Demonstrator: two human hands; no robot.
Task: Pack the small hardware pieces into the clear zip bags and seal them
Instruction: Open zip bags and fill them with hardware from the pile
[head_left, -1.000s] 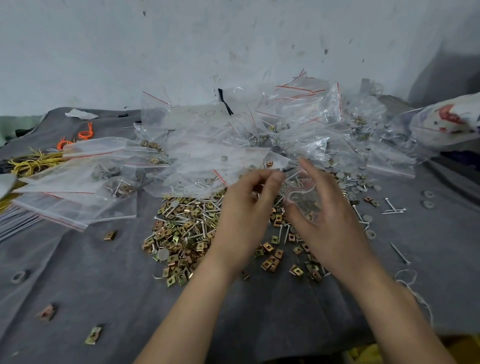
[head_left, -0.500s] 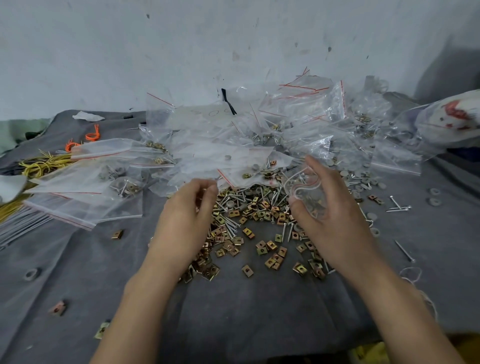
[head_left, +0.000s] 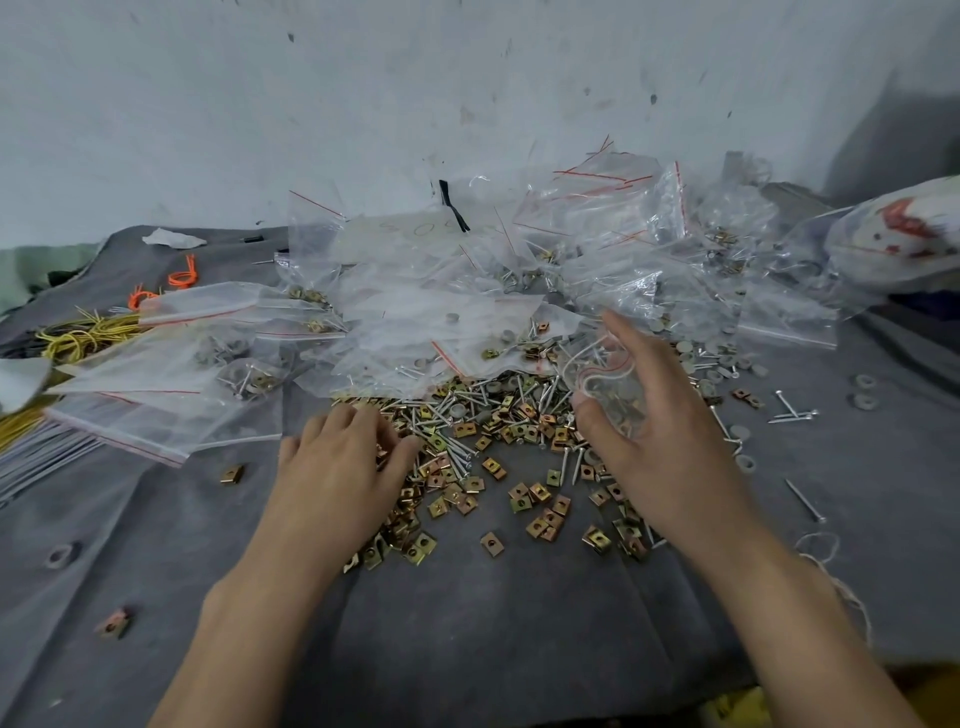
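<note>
Grey cloth covers the tabletop (head_left: 519, 649), which runs back to a stained pale wall (head_left: 363, 104). Raised just above the cloth, the small clear zip bag (head_left: 610, 387) sits in the right hand (head_left: 670, 457), thumb below and fingers curled over its far side; a few metal pieces show through the plastic. Between the two hands, and reaching under both, lies the pile of brass clips and screws (head_left: 493, 431). The left hand (head_left: 337, 467) is palm down on the near left edge of that pile, fingers bent into the pieces; whether they pinch one I cannot tell.

Just beyond the fingertips of both hands rises the heap of filled bags (head_left: 467, 312), crumpled and overlapping, its front edge lying on the far side of the pile and hiding part of it. Left of the left hand are flat bags (head_left: 156, 384) with red seal lines, some holding hardware. Beyond those lie yellow wires (head_left: 78, 338) and orange ties (head_left: 182, 275).

Right of the right hand grey washers (head_left: 727, 358) are scattered, with loose screws (head_left: 789, 410) further out and a single screw (head_left: 805, 501) nearer the wrist. Thin string (head_left: 831, 561) trails beside the right forearm. A stray clip (head_left: 232, 474) lies just left of the left hand, another clip (head_left: 114, 623) well left of the forearm. At the far right is a white printed bag (head_left: 904, 234).
</note>
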